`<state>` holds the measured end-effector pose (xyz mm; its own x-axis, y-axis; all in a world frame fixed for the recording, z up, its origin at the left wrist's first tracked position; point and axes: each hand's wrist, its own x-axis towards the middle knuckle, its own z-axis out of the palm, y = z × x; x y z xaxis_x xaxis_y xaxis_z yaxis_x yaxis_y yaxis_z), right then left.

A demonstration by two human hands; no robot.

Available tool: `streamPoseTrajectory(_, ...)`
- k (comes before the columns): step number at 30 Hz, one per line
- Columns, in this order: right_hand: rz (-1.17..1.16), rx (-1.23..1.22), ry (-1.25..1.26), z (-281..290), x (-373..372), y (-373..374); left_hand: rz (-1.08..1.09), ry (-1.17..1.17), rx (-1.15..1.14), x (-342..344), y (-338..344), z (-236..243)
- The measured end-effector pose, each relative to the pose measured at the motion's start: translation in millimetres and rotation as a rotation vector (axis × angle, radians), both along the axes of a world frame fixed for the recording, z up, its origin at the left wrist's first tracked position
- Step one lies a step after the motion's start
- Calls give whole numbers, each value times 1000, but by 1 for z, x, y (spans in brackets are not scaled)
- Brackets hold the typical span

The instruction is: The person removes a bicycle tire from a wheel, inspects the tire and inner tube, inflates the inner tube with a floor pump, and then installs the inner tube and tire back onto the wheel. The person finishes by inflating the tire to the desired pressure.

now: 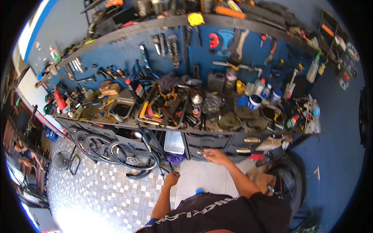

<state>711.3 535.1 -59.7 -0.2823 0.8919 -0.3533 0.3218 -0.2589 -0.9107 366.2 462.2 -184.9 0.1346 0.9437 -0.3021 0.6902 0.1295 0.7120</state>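
My right hand [217, 156] reaches forward to the dark drawers [206, 140] under the workbench. Its fingers are pinched together beside a small pale piece, which could be a drawer handle or something held; I cannot tell. My left hand [171, 179] hangs lower, over the floor, with its fingers curled in, and whatever may be inside them is hidden. Ahead of it, a pale plastic bin [174, 142] stands in an opening under the bench, above a purple cloth [175, 158]. On the drawers to the right are light handles [243, 150].
The workbench [155, 126] carries a tray of tools [163, 105], a spray can [197, 105], a metal pan [121, 106] and blue-and-white tubs [255, 101]. Bicycle wheels [134, 154] lean below at left. A tyre [295, 178] and a cardboard box [261, 181] stand at right.
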Motion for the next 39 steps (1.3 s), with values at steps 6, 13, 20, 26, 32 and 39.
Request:
streamPoseTrajectory(6,206,234,-277,-1,-13,5,36,-57,-49,-16,3,-4)
streamPoseTrajectory(13,276,157,-359,-14,-11,-21,12,-122,-90,-3,-17,20)
streamPoseTrajectory(20,275,165,-432,-27,17,-30,65,-48,-179,22,-21,19)
streamPoseTrajectory(26,252,163,-272,-39,-8,-22,21,-8,-74,-1,-25,16)
streamPoseTrajectory(32,567,169,-393,-37,-64,-7,397,-6,-193,-21,-64,46)
streamPoseTrajectory(39,987,250,-351,-23,-207,5,905,-17,-278,-94,-238,13)
